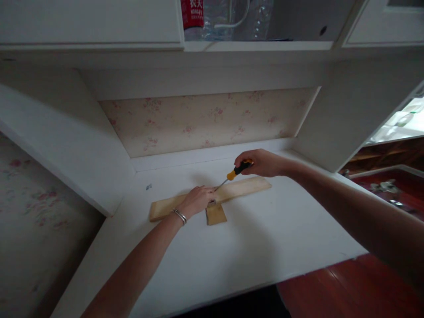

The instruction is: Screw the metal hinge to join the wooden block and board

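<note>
A long pale wooden board (243, 187) lies across the white desk (251, 247). A small square wooden block (216, 214) sits against its near edge. My left hand (196, 199) presses down on the board where the block meets it; a silver bracelet circles that wrist. My right hand (261, 162) grips a screwdriver (236, 171) with a yellow and black handle. Its metal shaft slants down to the left, and the tip ends at my left fingers. What the tip touches is hidden by those fingers.
The desk sits in a white alcove with floral wallpaper (205, 121) at the back and a shelf above holding plastic water bottles (212, 17). A few small screws (149, 187) lie left of the board. Red wooden floor (347, 287) shows at the lower right.
</note>
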